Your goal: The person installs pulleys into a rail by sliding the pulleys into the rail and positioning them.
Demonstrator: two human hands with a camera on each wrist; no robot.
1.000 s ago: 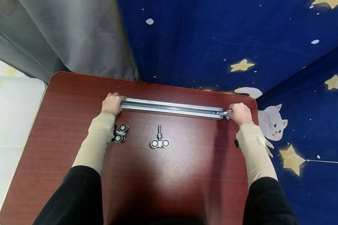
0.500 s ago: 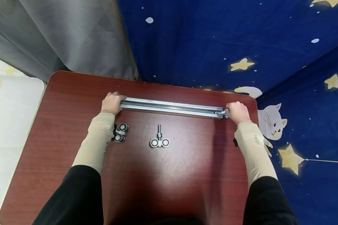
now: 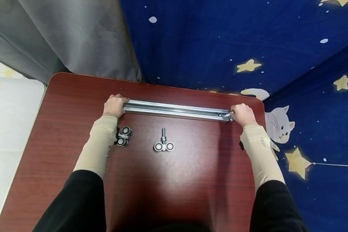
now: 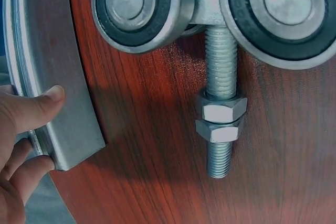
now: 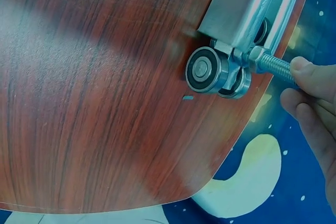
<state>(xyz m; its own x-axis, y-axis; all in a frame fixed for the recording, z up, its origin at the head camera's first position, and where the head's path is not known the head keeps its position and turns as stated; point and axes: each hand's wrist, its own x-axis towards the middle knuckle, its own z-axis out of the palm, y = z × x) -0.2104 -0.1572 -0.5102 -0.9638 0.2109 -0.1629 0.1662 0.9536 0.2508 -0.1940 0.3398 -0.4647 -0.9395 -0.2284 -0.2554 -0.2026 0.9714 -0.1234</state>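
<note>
A channel-shaped metal rail (image 3: 174,110) lies across the far part of the table. My left hand (image 3: 113,106) grips its left end, thumb on the side wall and fingers at the edge in the left wrist view. At the rail's right end, my right hand (image 3: 243,115) pinches the threaded bolt (image 5: 281,68) of a roller carriage (image 5: 207,71). One wheel pair of that carriage is outside the rail; its front part sits inside the channel. Another roller carriage (image 3: 164,146) lies mid-table, bolt pointing away. A third roller carriage (image 3: 123,136) rests beside my left wrist.
The reddish-brown wooden table (image 3: 191,180) has rounded corners. A grey curtain (image 3: 87,38) and a blue star-patterned curtain (image 3: 197,42) hang behind its far edge. A white surface (image 3: 11,122) adjoins on the left.
My right hand has moved slightly left, sliding the roller carriage farther into the rail's right end. My left hand keeps its grip, and the other two carriages lie where they were.
</note>
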